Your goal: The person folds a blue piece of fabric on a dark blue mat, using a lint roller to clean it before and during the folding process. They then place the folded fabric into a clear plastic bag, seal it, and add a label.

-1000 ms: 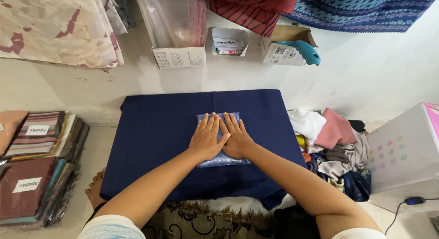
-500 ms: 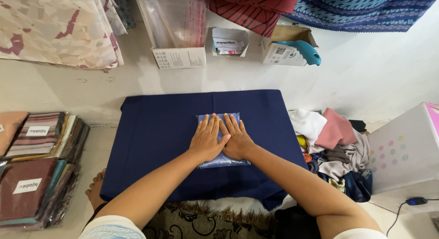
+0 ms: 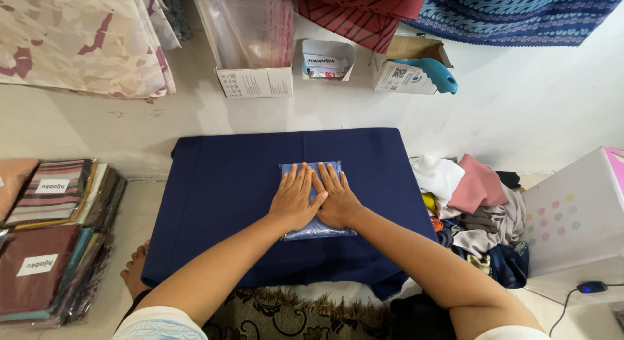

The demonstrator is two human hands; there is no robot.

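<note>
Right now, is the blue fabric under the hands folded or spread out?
Folded. The blue fabric is a small flat rectangle in clear wrap on the navy cloth, pressed by the left hand and right hand.

Flat bagged blue cloth mid-table

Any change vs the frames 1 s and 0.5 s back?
No visible change. The left hand and right hand stay flat, side by side, on the bagged blue cloth on the navy cover. Clothes pile and cloth stacks unmoved.
</note>
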